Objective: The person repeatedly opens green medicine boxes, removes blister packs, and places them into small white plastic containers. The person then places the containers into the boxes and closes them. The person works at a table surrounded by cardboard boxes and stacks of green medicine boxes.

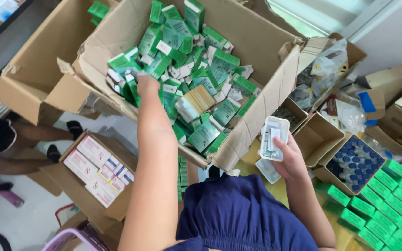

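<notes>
Left hand [146, 84] is down in the big carton [261, 42], buried among the green boxes [204, 135]; its fingers are tucked under the pile, so I cannot tell whether they pinch one or lie spread. Right hand [287, 155] is curled around a white tray [273, 138], thumb across the front, the tray upright and apart from the carton's torn corner; a second tray [267, 169] lies just below it. To my right, a small box of blue-capped vials [357, 160] sits open, with rows of green boxes [387, 204] stacked beside it; low left, another carton of white packs [96, 169].

My call for doing this well: I'd take one box from the top layer, grip it by its long sides, lift straight up so the neighbours don't spill over the sagging wall; I'd keep the tray level meanwhile, clear of the flap.
</notes>
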